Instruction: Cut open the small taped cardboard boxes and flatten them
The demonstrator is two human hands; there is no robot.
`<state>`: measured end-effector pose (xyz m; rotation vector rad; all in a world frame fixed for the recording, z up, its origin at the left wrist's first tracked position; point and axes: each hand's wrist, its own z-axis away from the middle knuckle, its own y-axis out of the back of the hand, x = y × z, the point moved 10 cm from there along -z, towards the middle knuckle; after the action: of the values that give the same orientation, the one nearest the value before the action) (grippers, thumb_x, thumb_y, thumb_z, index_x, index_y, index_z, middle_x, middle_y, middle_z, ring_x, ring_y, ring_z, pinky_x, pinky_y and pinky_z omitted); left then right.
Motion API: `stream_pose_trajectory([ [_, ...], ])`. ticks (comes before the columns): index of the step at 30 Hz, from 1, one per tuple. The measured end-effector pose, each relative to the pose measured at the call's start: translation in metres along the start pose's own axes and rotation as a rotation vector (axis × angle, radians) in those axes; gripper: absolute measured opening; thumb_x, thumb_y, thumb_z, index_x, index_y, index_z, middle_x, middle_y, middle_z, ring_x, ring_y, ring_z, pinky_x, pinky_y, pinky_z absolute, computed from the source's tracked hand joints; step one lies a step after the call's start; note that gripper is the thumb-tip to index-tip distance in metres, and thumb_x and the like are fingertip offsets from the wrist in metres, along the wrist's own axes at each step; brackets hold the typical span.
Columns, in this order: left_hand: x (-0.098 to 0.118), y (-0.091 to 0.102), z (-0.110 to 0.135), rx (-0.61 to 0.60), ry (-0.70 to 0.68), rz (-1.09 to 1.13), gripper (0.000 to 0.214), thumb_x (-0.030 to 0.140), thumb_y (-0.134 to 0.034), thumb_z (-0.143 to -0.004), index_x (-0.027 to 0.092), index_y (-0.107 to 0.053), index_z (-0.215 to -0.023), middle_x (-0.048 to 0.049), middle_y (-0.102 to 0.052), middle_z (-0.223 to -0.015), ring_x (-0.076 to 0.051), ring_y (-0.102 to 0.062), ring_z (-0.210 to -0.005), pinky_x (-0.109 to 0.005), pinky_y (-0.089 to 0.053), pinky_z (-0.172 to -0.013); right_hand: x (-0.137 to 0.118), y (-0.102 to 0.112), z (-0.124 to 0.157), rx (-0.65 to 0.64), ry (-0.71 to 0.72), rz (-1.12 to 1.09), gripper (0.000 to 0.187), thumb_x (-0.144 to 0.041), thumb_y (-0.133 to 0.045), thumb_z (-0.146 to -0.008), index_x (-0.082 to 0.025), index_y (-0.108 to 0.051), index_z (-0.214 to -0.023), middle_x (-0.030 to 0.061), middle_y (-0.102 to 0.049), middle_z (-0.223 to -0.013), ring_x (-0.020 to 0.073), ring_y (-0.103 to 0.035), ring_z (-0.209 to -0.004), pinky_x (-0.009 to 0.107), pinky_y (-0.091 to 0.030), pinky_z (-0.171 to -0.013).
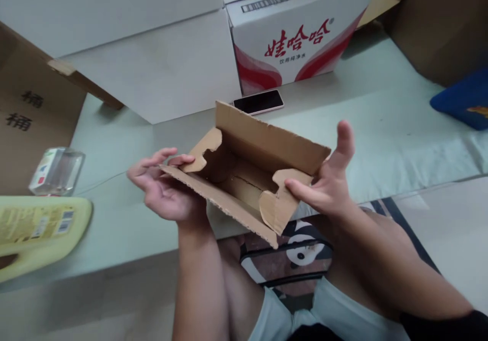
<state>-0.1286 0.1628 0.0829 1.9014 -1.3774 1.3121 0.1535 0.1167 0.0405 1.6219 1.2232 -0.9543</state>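
A small brown cardboard box (267, 143) is held up at the table's front edge, tilted, with its top flaps spread and its inside showing bare. My left hand (168, 191) grips the box's left end, fingertips at the notched side flap and the long near flap. At the other end, my right hand (330, 183) holds the right side, one finger pressed on the notched flap and another digit sticking up free. Parts of both hands' grip are hidden behind the cardboard.
Behind the box a phone (259, 102) lies by a white-and-red carton (293, 46) and plain white boxes (190, 71). A yellow bottle (41, 229) and clear container (59, 171) are on the left, a blue object (463, 99) on the right. A stool (285, 265) stands below.
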Motion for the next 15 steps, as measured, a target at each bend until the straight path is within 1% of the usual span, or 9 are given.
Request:
stream_pose_trajectory([
  [1,-0.003,-0.004,0.001,-0.012,0.009,-0.009,0.020,0.044,-0.036,-0.090,0.029,-0.045,-0.100,-0.0010,-0.059,-0.099,-0.017,-0.062,-0.072,-0.040,-0.051,-0.088,0.002,0.005,0.001,0.045,-0.018,-0.037,0.109,-0.051,-0.070,-0.085,-0.045,0.010,-0.158,0.0078,-0.062,-0.139,0.0265,-0.070,-0.114,0.047,-0.059,-0.099],
  [2,-0.006,-0.008,0.002,-0.020,0.010,-0.025,0.019,0.040,-0.041,-0.089,0.029,-0.046,-0.104,-0.0007,-0.060,-0.100,-0.017,-0.062,-0.074,-0.039,-0.051,-0.089,0.003,0.008,0.002,0.074,-0.033,-0.065,0.101,-0.047,-0.071,-0.085,-0.045,-0.002,-0.159,0.0071,-0.065,-0.135,0.0260,-0.071,-0.112,0.046,-0.060,-0.098],
  [3,-0.009,-0.011,0.004,-0.029,0.004,-0.052,0.022,0.037,-0.046,-0.086,0.029,-0.047,-0.107,-0.0008,-0.061,-0.101,-0.017,-0.064,-0.078,-0.038,-0.051,-0.091,0.001,0.009,0.002,0.073,-0.026,-0.075,0.086,-0.045,-0.071,-0.087,-0.043,-0.021,-0.156,0.0070,-0.068,-0.131,0.0260,-0.072,-0.112,0.045,-0.060,-0.097],
  [5,-0.013,-0.019,0.006,-0.050,-0.014,-0.121,0.030,0.031,-0.051,-0.083,0.028,-0.052,-0.112,-0.0023,-0.062,-0.108,-0.018,-0.066,-0.093,-0.038,-0.050,-0.098,-0.005,0.005,0.003,-0.002,0.014,-0.081,0.047,-0.040,-0.070,-0.089,-0.037,-0.057,-0.134,0.0062,-0.070,-0.129,0.0257,-0.069,-0.118,0.045,-0.059,-0.102],
  [7,-0.015,-0.025,0.008,-0.084,-0.043,-0.192,0.034,0.031,-0.051,-0.083,0.026,-0.058,-0.116,-0.0045,-0.063,-0.117,-0.021,-0.064,-0.110,-0.039,-0.048,-0.106,-0.015,0.001,0.004,-0.090,0.098,-0.091,0.024,-0.038,-0.072,-0.088,-0.032,-0.070,-0.112,0.0060,-0.072,-0.129,0.0259,-0.067,-0.124,0.047,-0.055,-0.107],
  [8,-0.015,-0.029,0.009,-0.113,-0.063,-0.227,0.034,0.032,-0.050,-0.084,0.025,-0.061,-0.116,-0.0052,-0.062,-0.121,-0.023,-0.061,-0.118,-0.041,-0.046,-0.110,-0.020,0.000,0.005,-0.117,0.153,-0.096,0.024,-0.039,-0.075,-0.086,-0.032,-0.071,-0.109,0.0064,-0.072,-0.128,0.0262,-0.067,-0.124,0.049,-0.054,-0.109],
  [11,-0.011,-0.040,0.012,-0.223,-0.146,-0.280,0.033,0.033,-0.051,-0.086,0.025,-0.071,-0.111,-0.0051,-0.060,-0.131,-0.025,-0.053,-0.132,-0.044,-0.039,-0.119,-0.033,-0.001,0.011,-0.163,0.301,-0.115,0.043,-0.054,-0.077,-0.081,-0.031,-0.071,-0.117,0.0085,-0.072,-0.127,0.0277,-0.067,-0.122,0.052,-0.048,-0.116],
  [13,-0.010,-0.047,0.015,-0.307,-0.167,-0.298,0.031,0.031,-0.053,-0.086,0.026,-0.076,-0.107,-0.0039,-0.057,-0.140,-0.027,-0.049,-0.137,-0.046,-0.034,-0.123,-0.033,-0.001,0.013,-0.175,0.305,-0.144,0.043,-0.060,-0.066,-0.088,-0.030,-0.072,-0.119,0.0085,-0.072,-0.127,0.0271,-0.067,-0.123,0.052,-0.045,-0.119],
  [15,-0.012,-0.050,0.017,-0.362,-0.169,-0.327,0.030,0.028,-0.055,-0.085,0.027,-0.079,-0.103,-0.0026,-0.054,-0.145,-0.029,-0.047,-0.140,-0.049,-0.031,-0.124,-0.028,0.000,0.013,-0.163,0.249,-0.153,0.035,-0.054,-0.056,-0.096,-0.032,-0.074,-0.116,0.0067,-0.072,-0.127,0.0259,-0.066,-0.124,0.051,-0.044,-0.119],
])
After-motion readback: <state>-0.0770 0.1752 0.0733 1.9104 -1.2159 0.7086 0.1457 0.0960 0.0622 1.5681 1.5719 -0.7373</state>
